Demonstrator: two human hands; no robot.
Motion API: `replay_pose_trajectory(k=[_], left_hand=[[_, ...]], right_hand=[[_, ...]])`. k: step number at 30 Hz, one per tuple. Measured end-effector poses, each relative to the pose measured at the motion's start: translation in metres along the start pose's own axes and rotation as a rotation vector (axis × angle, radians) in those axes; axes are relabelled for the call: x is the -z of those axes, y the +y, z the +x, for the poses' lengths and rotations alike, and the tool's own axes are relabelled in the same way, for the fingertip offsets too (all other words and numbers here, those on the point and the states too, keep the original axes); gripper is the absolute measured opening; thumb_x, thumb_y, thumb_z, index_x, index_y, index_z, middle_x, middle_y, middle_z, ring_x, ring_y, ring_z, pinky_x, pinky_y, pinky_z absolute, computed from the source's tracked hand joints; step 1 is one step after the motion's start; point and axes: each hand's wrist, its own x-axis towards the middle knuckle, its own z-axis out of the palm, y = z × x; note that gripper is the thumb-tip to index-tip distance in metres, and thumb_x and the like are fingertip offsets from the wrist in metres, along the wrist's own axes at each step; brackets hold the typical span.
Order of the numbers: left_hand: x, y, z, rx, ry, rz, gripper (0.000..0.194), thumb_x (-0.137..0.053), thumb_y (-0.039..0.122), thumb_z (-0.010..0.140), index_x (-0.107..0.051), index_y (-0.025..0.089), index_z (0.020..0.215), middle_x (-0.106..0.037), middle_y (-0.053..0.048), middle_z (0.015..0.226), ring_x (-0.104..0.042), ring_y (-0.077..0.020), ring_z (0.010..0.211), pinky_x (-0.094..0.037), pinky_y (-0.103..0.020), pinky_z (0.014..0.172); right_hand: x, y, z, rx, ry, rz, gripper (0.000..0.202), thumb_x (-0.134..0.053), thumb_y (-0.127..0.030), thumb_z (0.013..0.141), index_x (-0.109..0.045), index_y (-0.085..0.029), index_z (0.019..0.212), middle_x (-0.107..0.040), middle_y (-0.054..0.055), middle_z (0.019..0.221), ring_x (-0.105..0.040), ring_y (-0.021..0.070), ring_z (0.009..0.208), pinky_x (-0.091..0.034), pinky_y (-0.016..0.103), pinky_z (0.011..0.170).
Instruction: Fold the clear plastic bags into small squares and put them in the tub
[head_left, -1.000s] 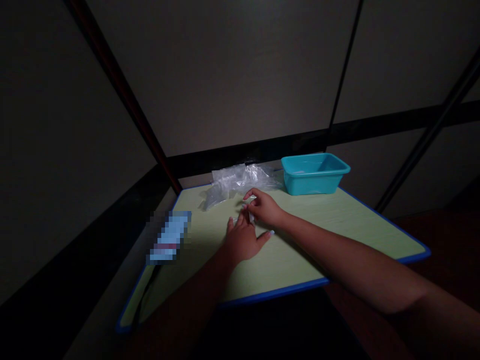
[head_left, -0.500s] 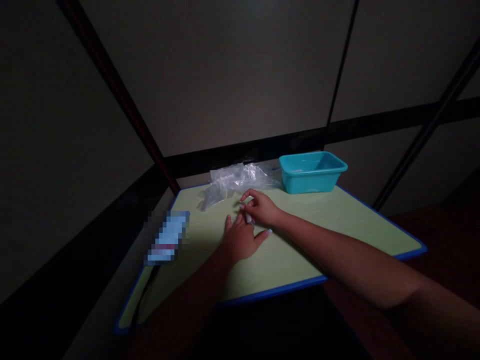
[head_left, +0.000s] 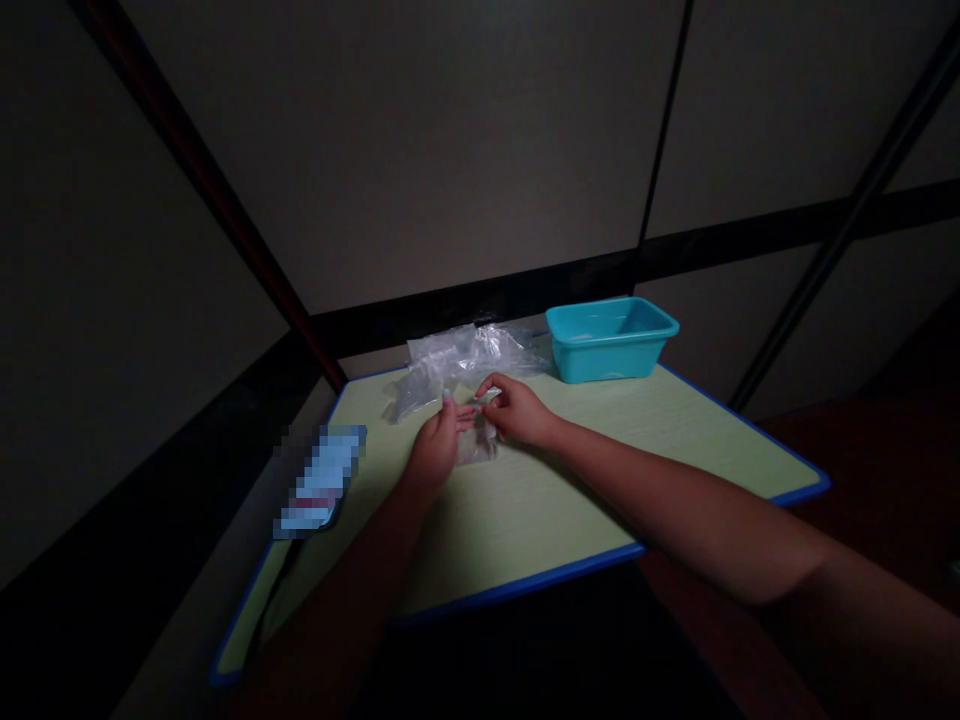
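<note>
A small clear plastic bag stands out faintly against the pale tabletop, between my two hands. My right hand pinches its upper right side between thumb and fingers. From the left, my left hand reaches to the bag's top edge, thumb raised and fingers stretched toward the right fingertips. Those left fingers are apart from the thumb, with nothing visibly gripped between them. What the bag contains, if anything, is too dim to make out.
Crumpled clear plastic bags lie at the table's back edge. Right of them stands a turquoise basket. A blurred-out light blue object lies on the left side. The pale table has a blue rim, and a panelled wall rises behind it.
My left hand has lifted from lying palm-down on the small bag and turned on its side, uncovering the bag. My right hand keeps its pinch. The whole view has shifted slightly.
</note>
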Motion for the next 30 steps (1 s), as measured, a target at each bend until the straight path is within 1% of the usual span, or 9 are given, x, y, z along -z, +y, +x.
replay_pose_trajectory(k=[2,4,6,8,11,16,22,27,30], left_hand=[[0.002,0.002,0.002,0.191,-0.003,-0.203,0.069,-0.013,0.059,0.090,-0.063,0.012,0.084,-0.067,-0.013,0.089,-0.065,-0.0193,0.076,-0.051,-0.033,0.073],[0.003,0.004,0.002,0.323,-0.044,-0.311,0.071,-0.011,0.060,0.090,-0.062,0.011,0.078,-0.066,-0.012,0.078,-0.063,-0.0173,0.066,-0.051,-0.030,0.065],[0.003,0.005,0.002,0.404,-0.079,-0.363,0.071,-0.011,0.060,0.090,-0.061,0.011,0.076,-0.065,-0.011,0.073,-0.062,-0.0166,0.062,-0.051,-0.028,0.063],[0.004,0.006,0.002,0.448,-0.085,-0.388,0.069,-0.015,0.060,0.090,-0.061,0.010,0.077,-0.064,-0.012,0.072,-0.062,-0.0167,0.061,-0.051,-0.028,0.063],[0.003,0.006,0.002,0.474,-0.084,-0.415,0.066,-0.020,0.059,0.090,-0.061,0.009,0.079,-0.064,-0.012,0.070,-0.062,-0.0170,0.062,-0.052,-0.029,0.065],[0.003,0.003,0.004,0.472,-0.120,-0.404,0.062,-0.020,0.056,0.091,-0.059,0.010,0.077,-0.064,-0.011,0.072,-0.063,-0.0165,0.064,-0.053,-0.029,0.066],[0.002,-0.001,0.006,0.459,-0.170,-0.380,0.053,-0.029,0.052,0.092,-0.061,0.011,0.079,-0.067,-0.011,0.074,-0.065,-0.0155,0.065,-0.052,-0.026,0.064],[0.004,-0.007,0.007,0.410,-0.193,-0.406,0.039,-0.045,0.047,0.088,-0.064,0.012,0.089,-0.068,-0.008,0.074,-0.065,-0.0156,0.063,-0.053,-0.030,0.064],[0.005,-0.008,0.005,0.383,-0.175,-0.406,0.031,-0.055,0.041,0.083,-0.065,0.012,0.083,-0.067,-0.006,0.069,-0.064,-0.0143,0.061,-0.053,-0.030,0.067]], right_hand=[[0.000,0.000,0.000,0.005,0.002,0.001,0.015,-0.054,-0.018,0.074,-0.045,-0.020,0.086,-0.047,-0.012,0.044,-0.044,0.0075,0.032,-0.030,0.016,0.034],[0.000,0.001,0.000,0.006,-0.006,0.009,0.015,-0.054,-0.019,0.075,-0.045,-0.020,0.086,-0.047,-0.012,0.044,-0.044,0.0076,0.032,-0.031,0.016,0.035],[-0.001,0.002,0.000,0.011,-0.020,0.011,0.015,-0.054,-0.019,0.075,-0.045,-0.020,0.087,-0.047,-0.011,0.045,-0.045,0.0076,0.034,-0.032,0.016,0.036],[-0.002,0.004,0.000,0.027,-0.032,0.013,0.015,-0.054,-0.020,0.075,-0.046,-0.020,0.087,-0.049,-0.011,0.046,-0.046,0.0078,0.036,-0.033,0.016,0.038],[-0.004,0.006,0.001,0.062,-0.036,0.035,0.015,-0.055,-0.020,0.074,-0.047,-0.019,0.087,-0.050,-0.010,0.047,-0.047,0.0086,0.040,-0.033,0.017,0.040],[-0.006,0.005,0.000,0.076,-0.051,0.060,0.014,-0.056,-0.020,0.074,-0.050,-0.018,0.087,-0.051,-0.008,0.049,-0.047,0.0084,0.043,-0.033,0.017,0.042],[-0.010,0.005,-0.002,0.065,-0.146,0.120,0.016,-0.054,-0.019,0.077,-0.047,-0.018,0.091,-0.053,-0.008,0.051,-0.049,0.0081,0.044,-0.037,0.017,0.043],[-0.011,0.006,-0.002,0.030,-0.211,0.118,0.013,-0.045,-0.019,0.084,-0.046,-0.020,0.097,-0.053,-0.008,0.054,-0.051,0.0090,0.045,-0.039,0.018,0.045],[-0.011,0.007,-0.002,-0.004,-0.237,0.128,0.015,-0.041,-0.014,0.085,-0.046,-0.021,0.097,-0.054,-0.007,0.058,-0.053,0.0091,0.049,-0.041,0.019,0.047]])
